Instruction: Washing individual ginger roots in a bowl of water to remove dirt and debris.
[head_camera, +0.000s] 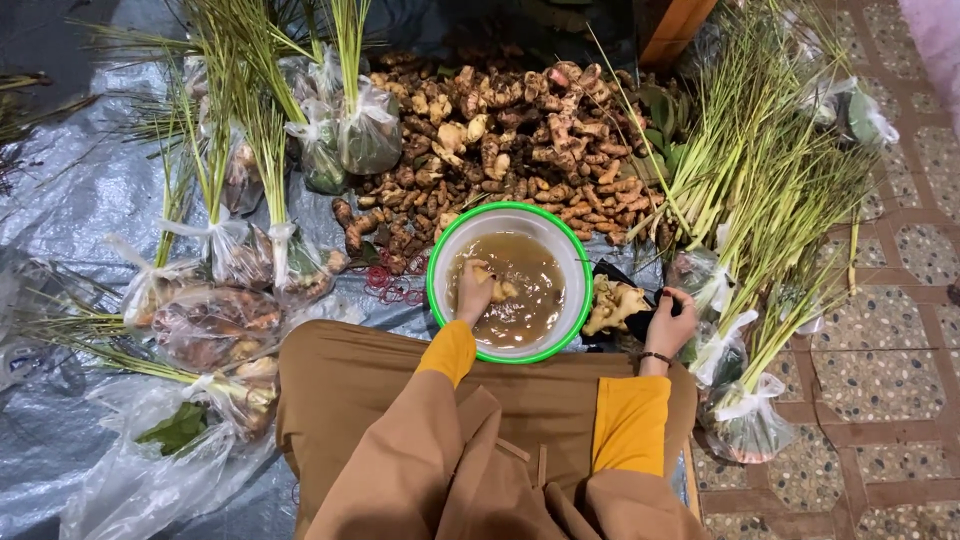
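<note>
A white basin with a green rim (437, 262) stands in front of me, filled with muddy brown water. My left hand (474, 292) is in the water, closed around a piece of ginger root (503, 290). My right hand (670, 322) rests to the right of the basin on a black cloth or bag, beside a washed pale ginger root (612, 305); whether it grips anything I cannot tell. Behind the basin lies a large heap of unwashed ginger roots (510, 140).
Clear plastic bags (215, 325) packed with roots and lemongrass stalks lie at my left on a grey plastic sheet (60, 200). Loose lemongrass bundles (760, 200) lie at right on a tiled floor (880, 380). Red rubber bands (392, 285) lie left of the basin.
</note>
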